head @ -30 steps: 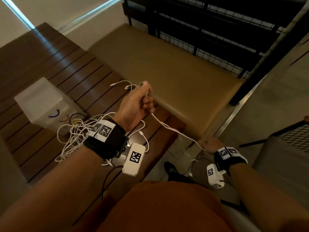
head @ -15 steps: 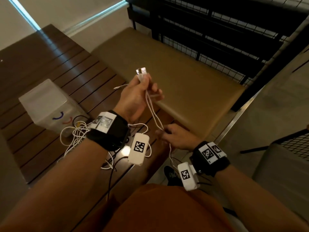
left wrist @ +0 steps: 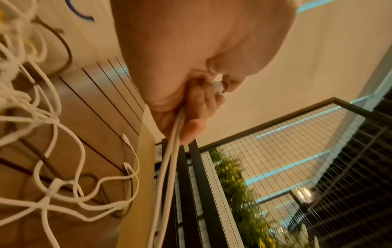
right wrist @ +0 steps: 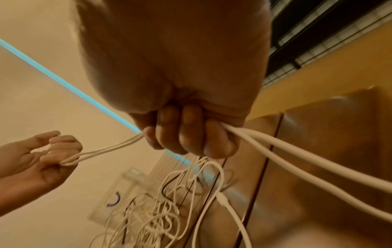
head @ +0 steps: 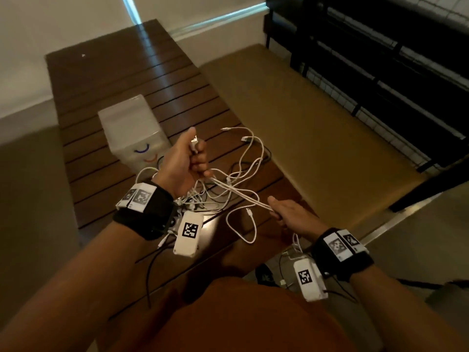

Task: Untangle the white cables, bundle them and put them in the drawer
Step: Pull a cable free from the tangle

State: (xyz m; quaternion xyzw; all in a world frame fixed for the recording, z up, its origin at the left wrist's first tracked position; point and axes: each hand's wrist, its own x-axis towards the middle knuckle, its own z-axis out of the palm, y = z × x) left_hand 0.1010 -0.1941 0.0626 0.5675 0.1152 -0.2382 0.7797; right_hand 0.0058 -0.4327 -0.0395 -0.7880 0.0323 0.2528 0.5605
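Note:
My left hand point(head: 193, 158) is fisted round a doubled white cable point(head: 241, 194), its plug end point(head: 194, 143) sticking up by the thumb. The two strands run taut down to my right hand point(head: 279, 214), which grips them in a fist. In the left wrist view the strands point(left wrist: 169, 159) leave the curled fingers point(left wrist: 197, 107). In the right wrist view they pass through the fingers point(right wrist: 186, 135) and trail off right. A tangle of other white cables point(head: 228, 184) lies on the dark slatted table point(head: 127, 80), seen too as a tangle point(right wrist: 161, 216). The translucent drawer unit point(head: 132, 130) stands behind my left hand.
A tan cushioned bench point(head: 317, 128) adjoins the table on the right, with black metal mesh railing point(head: 393, 59) beyond it. A black cable point(head: 152, 270) hangs off the table's front edge. My knee in orange cloth point(head: 241, 313) is below.
The head view has swung left. My left hand has lowered and closed into a fist on the plug end. My right hand has slid down and right along the doubled cable, pulling it taut.

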